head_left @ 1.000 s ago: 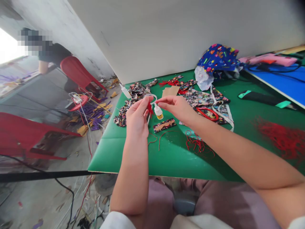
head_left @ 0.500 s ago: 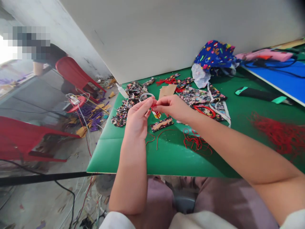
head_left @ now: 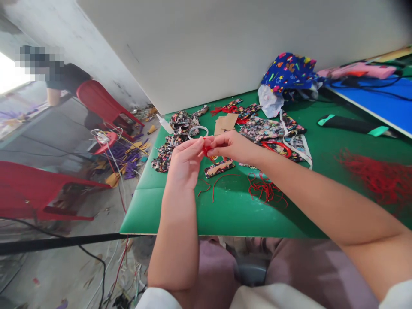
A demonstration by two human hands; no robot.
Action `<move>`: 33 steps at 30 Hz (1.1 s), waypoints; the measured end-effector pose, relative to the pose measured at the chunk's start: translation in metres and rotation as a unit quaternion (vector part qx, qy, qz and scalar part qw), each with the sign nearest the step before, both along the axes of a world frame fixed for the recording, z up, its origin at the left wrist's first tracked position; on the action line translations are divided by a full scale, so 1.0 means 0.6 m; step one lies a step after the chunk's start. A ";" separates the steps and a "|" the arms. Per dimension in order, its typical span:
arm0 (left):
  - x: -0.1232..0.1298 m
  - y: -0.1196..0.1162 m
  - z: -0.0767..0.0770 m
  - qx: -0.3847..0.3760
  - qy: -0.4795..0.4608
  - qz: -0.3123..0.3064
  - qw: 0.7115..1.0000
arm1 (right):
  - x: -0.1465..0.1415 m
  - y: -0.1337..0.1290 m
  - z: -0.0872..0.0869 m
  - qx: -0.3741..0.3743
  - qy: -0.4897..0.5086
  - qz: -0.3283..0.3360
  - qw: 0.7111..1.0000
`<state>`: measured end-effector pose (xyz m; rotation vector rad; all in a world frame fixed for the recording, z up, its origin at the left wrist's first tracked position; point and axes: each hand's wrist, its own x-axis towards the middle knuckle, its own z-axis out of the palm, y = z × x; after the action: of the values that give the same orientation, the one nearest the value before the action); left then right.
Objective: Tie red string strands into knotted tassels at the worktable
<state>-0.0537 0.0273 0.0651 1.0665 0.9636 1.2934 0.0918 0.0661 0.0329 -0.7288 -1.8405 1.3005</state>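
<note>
Both hands meet above the green table (head_left: 180,214), fingertips pinched on a small red threaded piece (head_left: 207,147). My left hand (head_left: 188,159) grips its left side, and my right hand (head_left: 228,145) grips its right side. Fingers hide much of the piece. Just below them lies a flat patterned fabric strip (head_left: 220,167) with a tan top. Behind the hands are a white ring (head_left: 198,128), tan cards (head_left: 226,122) and floral fabric scraps (head_left: 163,155). Loose red threads (head_left: 265,189) lie to the right, in front of my right forearm.
Red-handled scissors (head_left: 280,148) lie by floral fabric. A white bottle (head_left: 165,123) stands out at the back left. Further right are a black-green tool (head_left: 350,125), blue cloth (head_left: 289,73) and a red thread heap (head_left: 376,176). A person (head_left: 71,77) leans beyond red chairs.
The red piece has shifted slightly between my fingertips, and its yellow-white part below is now mostly hidden. The view has moved slightly. The person at the left has shifted a little.
</note>
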 end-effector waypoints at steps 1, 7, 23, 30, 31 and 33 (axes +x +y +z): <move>0.001 0.002 -0.002 -0.002 -0.010 0.006 1.000 | 0.001 0.002 -0.002 -0.005 -0.014 0.009 1.000; 0.007 0.010 -0.012 0.015 -0.002 0.099 0.995 | 0.009 0.010 0.000 -0.007 -0.017 -0.051 0.999; 0.025 0.009 -0.022 0.007 0.004 0.120 0.993 | -0.010 -0.008 0.004 -0.028 0.045 -0.060 0.997; 0.000 0.012 -0.018 0.000 0.009 0.006 1.000 | -0.003 0.004 -0.012 -0.066 0.050 -0.009 0.997; 0.000 0.012 -0.019 0.005 0.015 0.012 1.000 | -0.003 0.004 -0.014 -0.072 0.054 -0.003 0.996; 0.004 0.012 -0.019 0.016 0.028 0.033 0.999 | -0.004 0.004 -0.016 -0.080 0.060 -0.006 0.995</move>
<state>-0.0515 0.0346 0.0536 1.1080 1.0302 1.3429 0.0897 0.0686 0.0235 -0.7274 -1.6474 1.4641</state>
